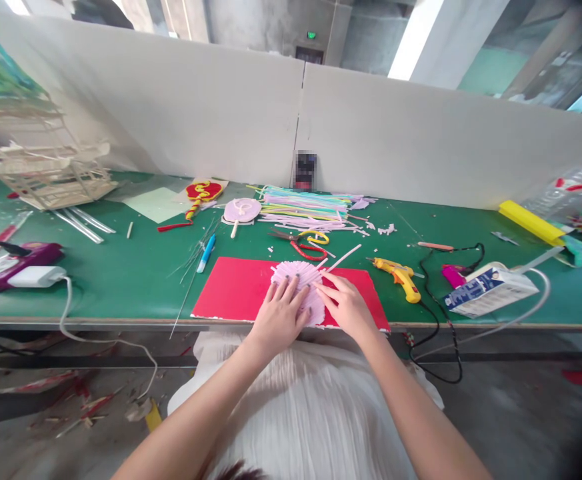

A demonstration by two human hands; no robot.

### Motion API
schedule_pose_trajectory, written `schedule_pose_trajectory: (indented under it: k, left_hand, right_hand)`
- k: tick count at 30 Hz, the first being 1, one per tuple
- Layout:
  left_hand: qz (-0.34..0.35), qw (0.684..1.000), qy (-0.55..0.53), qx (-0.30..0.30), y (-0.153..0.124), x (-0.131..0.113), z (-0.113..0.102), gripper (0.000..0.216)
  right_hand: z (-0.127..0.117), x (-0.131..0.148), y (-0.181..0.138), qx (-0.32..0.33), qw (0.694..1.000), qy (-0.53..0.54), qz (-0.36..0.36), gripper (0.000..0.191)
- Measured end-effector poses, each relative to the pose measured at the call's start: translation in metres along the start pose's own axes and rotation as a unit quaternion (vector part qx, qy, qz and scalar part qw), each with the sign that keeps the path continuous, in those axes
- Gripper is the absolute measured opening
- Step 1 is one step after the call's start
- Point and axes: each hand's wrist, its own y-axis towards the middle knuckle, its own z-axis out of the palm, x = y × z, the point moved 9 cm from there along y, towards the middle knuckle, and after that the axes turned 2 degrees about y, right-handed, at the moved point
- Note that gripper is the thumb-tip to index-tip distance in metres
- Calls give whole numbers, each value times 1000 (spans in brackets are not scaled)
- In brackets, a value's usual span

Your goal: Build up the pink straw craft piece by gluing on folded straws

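Note:
A pale pink round piece (298, 268), built from fuzzy strips side by side like pipe cleaners, lies on a red board (235, 287) at the table's front edge. Flat on top of it rests my left hand (281, 310), fingers spread and pressing it down. My right hand (343, 303) is at its right edge, thumb and fingertips drawn together. A loose pale pink pipe cleaner (345, 258) slants up and away from those fingertips; its lower end is partly hidden there. Just behind the board lie red-and-yellow-handled scissors (307, 247).
On the green table (135, 280), a bundle of pastel pipe cleaners (305, 208) lies behind the scissors. Right of the board is a yellow glue gun (399, 277) with a black cable. A blue pen (206, 255) and thin wires lie left. A pale partition (195, 113) stands behind.

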Motion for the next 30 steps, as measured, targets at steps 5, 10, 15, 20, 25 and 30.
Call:
schedule_pose_trajectory:
  k: [5,10,15,20,25,30]
  left_hand:
    - [0,1000,-4,-5,0,0,0,48]
    - [-2,1000,1,2,0,0,0,48]
    - [-5,1000,-2,15,1,0,1,48]
    - [0,999,-38,7,-1,1,-2,50]
    - [-57,982,-174,-48,-4,27,-13,50]
    - [-126,962,-235,-57,3,60,-21,47]
  right_hand:
    - [0,1,0,3,1000,-6,0,32]
    - [0,3,1,1,1000,-16,-10,32]
    - [1,3,1,3,1000,-21,-11,31]
    - [-2,0,-1,-12,1000,6,7,32]
    - [-9,-9,-1,-54,995,79,38,33]
    - [-9,-19,0,-63,988,129,65,32]
